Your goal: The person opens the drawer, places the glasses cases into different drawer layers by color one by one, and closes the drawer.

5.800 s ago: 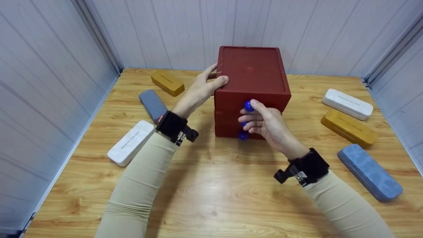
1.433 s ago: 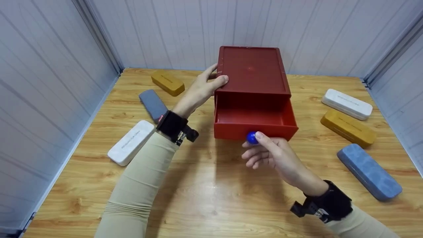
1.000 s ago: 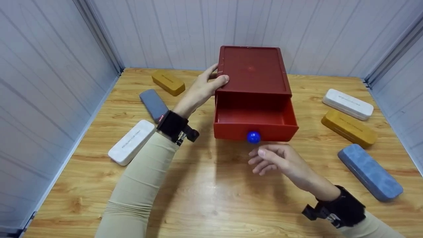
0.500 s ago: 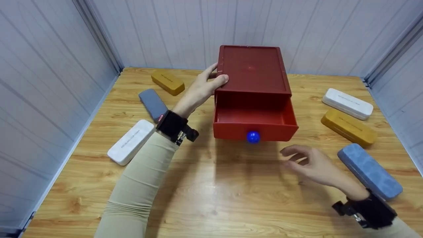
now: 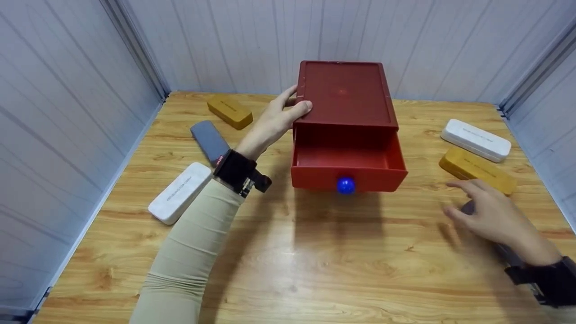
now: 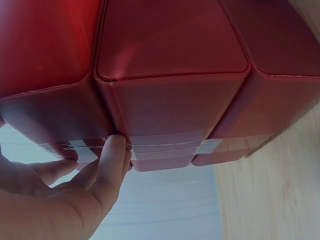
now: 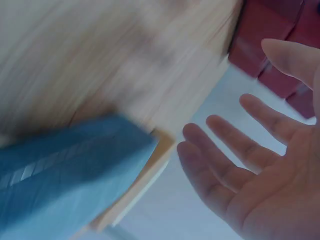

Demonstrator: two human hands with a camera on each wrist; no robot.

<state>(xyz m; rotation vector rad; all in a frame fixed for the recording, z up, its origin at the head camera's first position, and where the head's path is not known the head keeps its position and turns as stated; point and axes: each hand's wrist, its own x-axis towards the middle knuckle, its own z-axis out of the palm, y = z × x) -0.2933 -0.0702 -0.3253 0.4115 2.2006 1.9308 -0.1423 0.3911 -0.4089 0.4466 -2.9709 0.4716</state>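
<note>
1. We take the red cabinet (image 5: 344,94) as clock centre. Its top drawer (image 5: 315,177) stands pulled out toward 6 o'clock, blue knob (image 5: 346,185) foremost.
2. Left hand (image 5: 274,119), at 9 o'clock, holds the cabinet: thumb over the top edge, fingers against the side. How hard it presses, we cannot tell.
3. Right hand (image 5: 495,216), at 4 o'clock, holds nothing; fingers are apart and blurred, above the blue case (image 7: 75,170), which the hand largely hides in the head view. We see no contact.
4. Nearby, the yellow case (image 5: 486,168) lies between 3 and 4 o'clock and the white case (image 5: 476,140) at about 3.
5. Risk, in our judgement: the yellow case sits close to the right fingertips, so a wide sweep could knock it.
6. The jutting drawer shifts weight forward; if the left hand slackened and something pressed on the drawer front, we suspect the cabinet could tip or slide toward 6 o'clock.
7. The case's smooth-looking, rounded sides might slip from a shallow pinch. A sleeve or wrist strap (image 5: 546,279) dragging low could also nudge it askew.
</note>
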